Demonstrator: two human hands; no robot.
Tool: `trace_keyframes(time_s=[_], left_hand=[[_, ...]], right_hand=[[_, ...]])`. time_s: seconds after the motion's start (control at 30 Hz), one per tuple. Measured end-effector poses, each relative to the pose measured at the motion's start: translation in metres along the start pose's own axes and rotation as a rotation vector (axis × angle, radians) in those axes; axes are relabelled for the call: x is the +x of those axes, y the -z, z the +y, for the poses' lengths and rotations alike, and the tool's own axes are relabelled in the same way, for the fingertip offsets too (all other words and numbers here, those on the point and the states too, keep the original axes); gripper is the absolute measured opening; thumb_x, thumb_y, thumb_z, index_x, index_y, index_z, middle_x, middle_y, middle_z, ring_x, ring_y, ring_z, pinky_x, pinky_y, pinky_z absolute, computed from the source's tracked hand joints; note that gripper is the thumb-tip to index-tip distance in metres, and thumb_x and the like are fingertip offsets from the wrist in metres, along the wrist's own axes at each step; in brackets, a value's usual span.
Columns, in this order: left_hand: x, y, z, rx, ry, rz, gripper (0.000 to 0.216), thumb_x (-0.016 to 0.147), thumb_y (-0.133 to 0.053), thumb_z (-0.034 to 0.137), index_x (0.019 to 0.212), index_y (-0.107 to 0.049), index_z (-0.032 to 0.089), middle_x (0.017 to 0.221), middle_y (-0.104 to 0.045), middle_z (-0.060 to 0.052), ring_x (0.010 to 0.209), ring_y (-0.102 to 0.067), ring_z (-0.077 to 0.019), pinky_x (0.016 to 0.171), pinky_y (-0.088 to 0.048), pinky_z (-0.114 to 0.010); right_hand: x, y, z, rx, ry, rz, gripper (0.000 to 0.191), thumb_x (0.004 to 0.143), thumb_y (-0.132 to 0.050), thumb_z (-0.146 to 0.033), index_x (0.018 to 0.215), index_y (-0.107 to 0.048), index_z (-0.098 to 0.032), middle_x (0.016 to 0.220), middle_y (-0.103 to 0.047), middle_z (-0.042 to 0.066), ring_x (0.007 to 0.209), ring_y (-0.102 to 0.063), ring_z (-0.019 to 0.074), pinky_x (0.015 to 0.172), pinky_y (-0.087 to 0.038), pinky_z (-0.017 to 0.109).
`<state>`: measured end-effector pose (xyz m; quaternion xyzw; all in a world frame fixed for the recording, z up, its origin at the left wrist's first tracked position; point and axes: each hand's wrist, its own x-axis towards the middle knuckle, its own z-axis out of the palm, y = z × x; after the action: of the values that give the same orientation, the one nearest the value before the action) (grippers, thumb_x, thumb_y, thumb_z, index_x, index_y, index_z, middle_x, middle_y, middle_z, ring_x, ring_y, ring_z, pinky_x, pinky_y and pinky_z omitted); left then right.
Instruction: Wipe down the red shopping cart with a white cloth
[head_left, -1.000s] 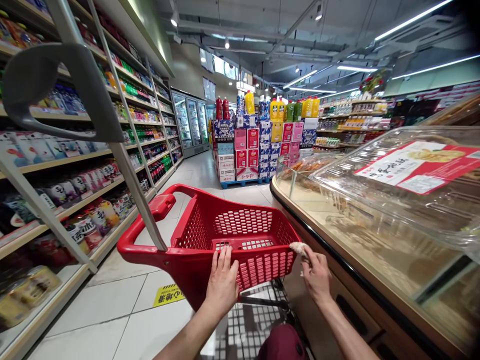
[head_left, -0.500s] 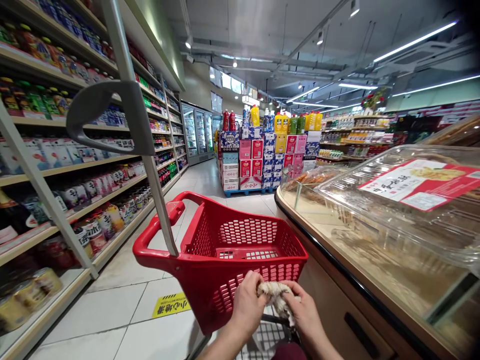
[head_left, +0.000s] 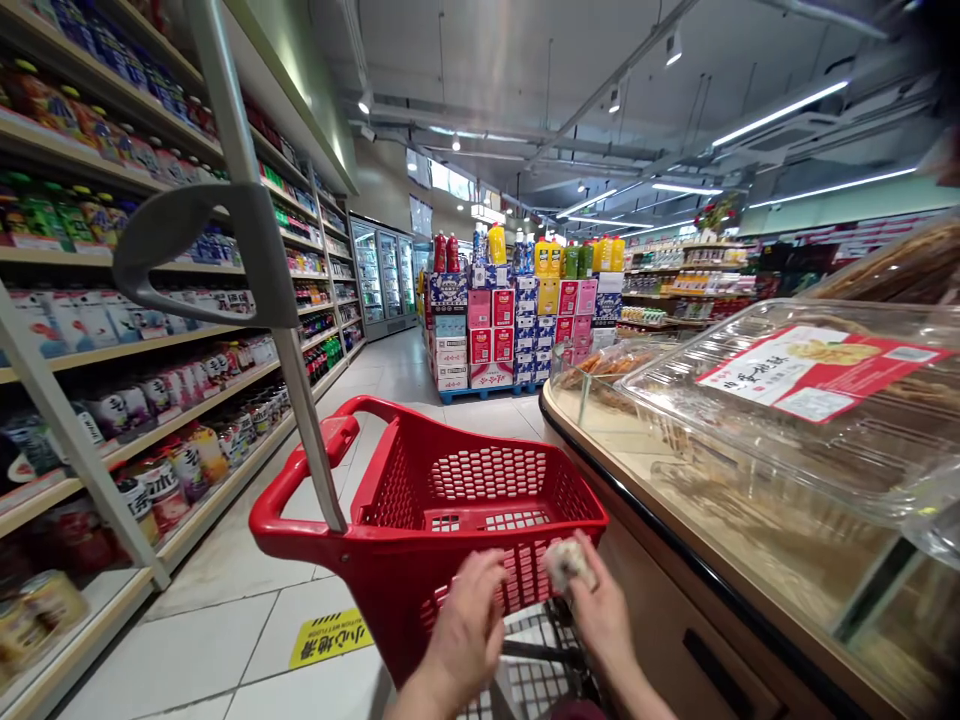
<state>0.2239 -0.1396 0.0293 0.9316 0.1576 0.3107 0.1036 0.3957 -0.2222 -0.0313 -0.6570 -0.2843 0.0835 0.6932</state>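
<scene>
Right hand (head_left: 600, 625) clamped, fingers and thumb, on a pale crumpled lump (head_left: 566, 562), held up just behind the near wall of the red perforated plastic basket (head_left: 420, 535), outside it and seemingly clear of it. Left hand (head_left: 469, 625) loosely curled beside that same wall, apart from the lump; smeared by motion, so impossible to tell whether closed on anything. 0.5 s ago, lump gripped between both hands together at that wall; 1 s ago, pinched in the right hand at the basket's near right corner, left hand laid flat on the wall. Now down to 1 hand, the left drawn off to the side: handling of the lump passed to the right alone. Rising from the basket's left rim, a grey metal pull handle (head_left: 210, 250). Right of the basket, a glass-topped wooden display counter (head_left: 750, 500); left of it, long stocked shelves (head_left: 187, 440). Both forearms cut off at the lower edge; lump too blurred to name its material; frame under the basket mostly hidden behind the 2 hands.
</scene>
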Motion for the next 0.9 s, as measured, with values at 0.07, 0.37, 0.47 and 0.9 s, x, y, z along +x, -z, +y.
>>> trace_keyframes(time_s=[0.07,0.37,0.47,0.9], left_hand=[[0.012,0.017,-0.016,0.248,0.080,0.045,0.041,0.069,-0.040,0.007,0.108,-0.052,0.016,0.124,-0.050,-0.010,0.118,-0.039,-0.0233,0.104,-0.024,-0.047],[0.007,0.013,-0.048,0.534,0.113,-0.081,0.046,0.070,-0.050,0.020,0.115,-0.051,0.016,0.115,-0.057,-0.006,0.111,-0.045,-0.0200,0.107,-0.014,-0.036],[0.008,0.014,-0.044,0.547,0.127,-0.085,0.046,0.070,-0.051,0.021,0.116,-0.051,0.016,0.115,-0.057,-0.006,0.111,-0.044,-0.0207,0.107,-0.011,-0.036],[0.008,0.025,-0.044,0.529,0.136,-0.227,0.053,0.073,-0.048,0.029,0.122,-0.044,0.012,0.124,-0.050,-0.009,0.117,-0.039,-0.0212,0.107,-0.013,-0.036]], right_hand=[[0.025,0.008,0.016,-0.248,0.309,0.122,0.042,0.074,-0.050,-0.029,0.116,-0.054,-0.022,0.125,-0.050,0.007,0.120,-0.038,0.0246,0.099,-0.032,0.045],[-0.005,0.000,0.080,-0.694,0.687,0.026,0.036,0.077,-0.044,-0.015,0.109,-0.057,-0.027,0.096,-0.056,0.006,0.090,-0.053,0.0187,0.069,-0.048,0.027],[0.015,-0.015,0.042,-0.639,0.723,0.152,0.037,0.076,-0.052,-0.023,0.112,-0.053,-0.020,0.103,-0.054,0.010,0.096,-0.048,0.0219,0.079,-0.044,0.035],[-0.002,-0.052,0.014,-0.605,0.916,-0.013,0.022,0.079,-0.043,-0.011,0.091,-0.059,-0.020,0.088,-0.056,0.006,0.080,-0.048,0.0162,0.072,-0.041,0.029]])
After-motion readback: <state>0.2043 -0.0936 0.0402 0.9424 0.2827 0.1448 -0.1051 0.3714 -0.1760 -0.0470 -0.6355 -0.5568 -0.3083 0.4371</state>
